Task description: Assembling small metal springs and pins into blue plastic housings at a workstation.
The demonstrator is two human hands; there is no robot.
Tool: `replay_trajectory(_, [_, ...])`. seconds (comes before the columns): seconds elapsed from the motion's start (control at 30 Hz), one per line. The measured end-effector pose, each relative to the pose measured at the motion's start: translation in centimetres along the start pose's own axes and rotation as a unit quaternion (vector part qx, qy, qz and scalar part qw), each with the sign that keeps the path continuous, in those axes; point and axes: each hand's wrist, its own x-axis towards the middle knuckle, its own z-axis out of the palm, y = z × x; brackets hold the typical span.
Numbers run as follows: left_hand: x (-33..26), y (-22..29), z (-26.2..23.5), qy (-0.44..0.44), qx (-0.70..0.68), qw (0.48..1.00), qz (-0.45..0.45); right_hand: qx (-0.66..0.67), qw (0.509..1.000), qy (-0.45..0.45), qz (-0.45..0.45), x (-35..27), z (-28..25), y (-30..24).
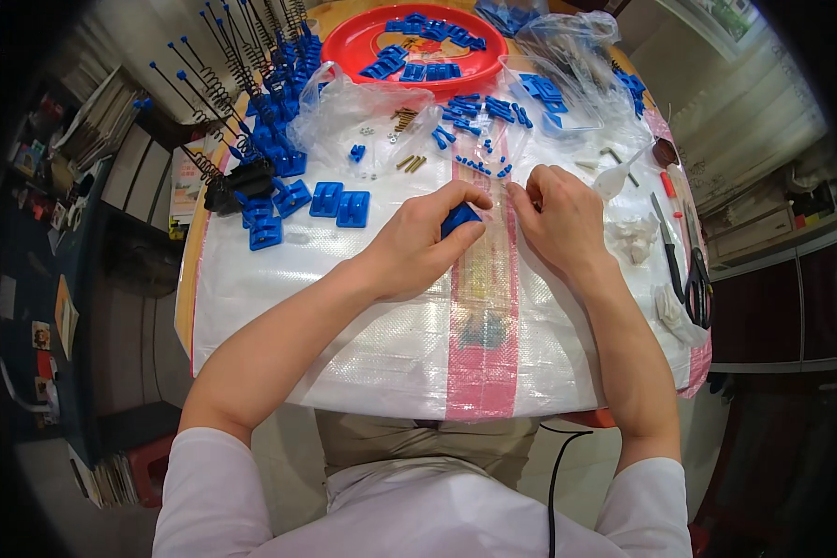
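Observation:
My left hand (418, 244) is closed around a small blue plastic block (459, 219) just above the table's white woven cover (344, 316). My right hand (560, 221) sits close beside it, fingertips pinched together at the block's right side; whether it holds a small part I cannot tell. Loose blue pegs (481, 167) and brass screws (411, 164) lie just beyond the hands. Two blue blocks (340, 202) rest to the left.
A red tray (362, 39) with blue parts sits at the back. Blue pieces with black spring rods (251, 84) stand at the back left. Clear plastic bags (567, 65), scissors (697, 279), a screwdriver (667, 244) and crumpled tissue (634, 234) lie to the right.

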Motion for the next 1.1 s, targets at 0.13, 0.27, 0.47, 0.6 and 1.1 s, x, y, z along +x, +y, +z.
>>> replay_trajectory(0.13, [0.1, -0.1, 0.0, 0.023, 0.004, 1.0, 0.015, 0.041, 0.997, 0.057, -0.004, 0.1, 0.7, 0.6])
replay_trajectory(0.27, [0.4, -1.1, -0.1, 0.007, -0.06, 0.998, -0.007, 0.05, 0.998, 0.034, 0.032, 0.7, 0.7, 1.3])
replay_trajectory(0.47, [0.3, -0.6, -0.1, -0.021, -0.095, 0.994, -0.057, -0.031, 0.999, -0.033, 0.021, 3.5, 0.4, 1.6])
replay_trajectory(0.6, [0.6, -1.1, 0.0, -0.014, -0.153, 0.986, -0.066, -0.087, 0.996, -0.012, -0.015, 7.5, 1.8, 2.7])
replay_trajectory(1.1, [0.3, -1.0, 0.1, 0.015, 0.229, 0.961, 0.152, -0.093, 0.989, -0.11, 0.041, 12.0, 4.5, 2.9])
